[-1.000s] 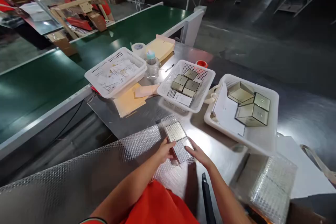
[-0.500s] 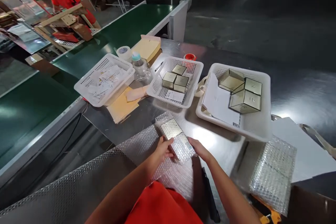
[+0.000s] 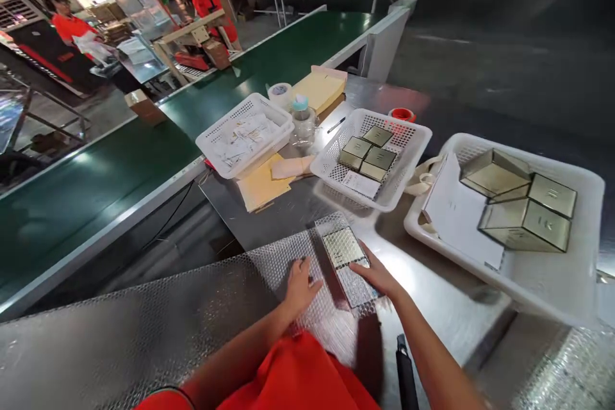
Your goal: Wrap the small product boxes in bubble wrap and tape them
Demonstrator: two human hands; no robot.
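Note:
My right hand (image 3: 379,271) grips the right side of a pair of gold boxes (image 3: 344,246), thumb on top and fingers along the edge. Clear bubble wrap partly covers the boxes, most plainly the nearer one. To their left, my left hand (image 3: 302,287) rests on the sheet of bubble wrap (image 3: 283,262), fingers apart and holding nothing. That sheet runs off the table's edge to the lower left. A black-handled cutter (image 3: 406,371) lies beside my right forearm.
A white basket (image 3: 327,170) and a white tub (image 3: 423,230) hold more gold boxes. Another basket (image 3: 206,139) holds small packets. Tape (image 3: 280,95), a bottle (image 3: 303,125) and yellow envelopes (image 3: 319,90) stand behind. Beyond the green conveyor (image 3: 259,51) are two people in red.
My left hand has let go of the boxes and moved left onto the bubble wrap. My right hand has shifted its grip, thumb now on top. The view has turned left.

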